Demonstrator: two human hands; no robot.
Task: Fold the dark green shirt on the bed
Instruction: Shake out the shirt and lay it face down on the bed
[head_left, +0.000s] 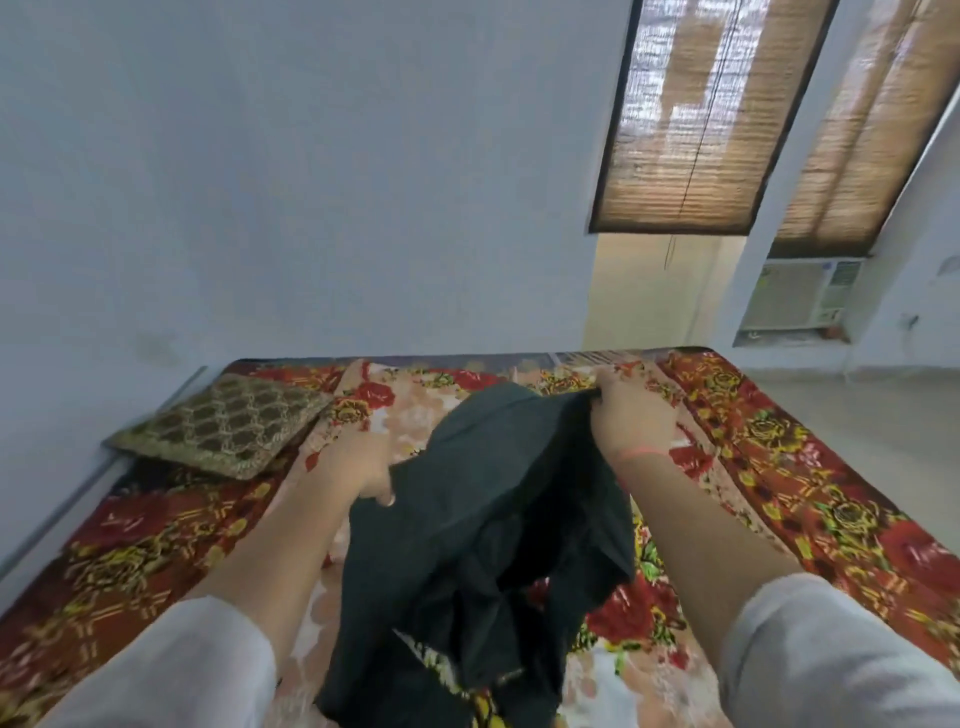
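The dark green shirt (493, 519) hangs crumpled between my two hands, lifted above the bed (810, 478), its lower part bunched and draping toward the near edge. My left hand (363, 467) pinches the shirt's left edge at mid height. My right hand (631, 415) grips the upper right corner of the shirt, higher and farther away. Both arms reach forward in white sleeves.
The bed has a red and yellow floral sheet. A brown patterned cushion (223, 423) lies at its far left by the wall. A window air conditioner (800, 299) and bamboo blinds (696, 114) are on the far right wall.
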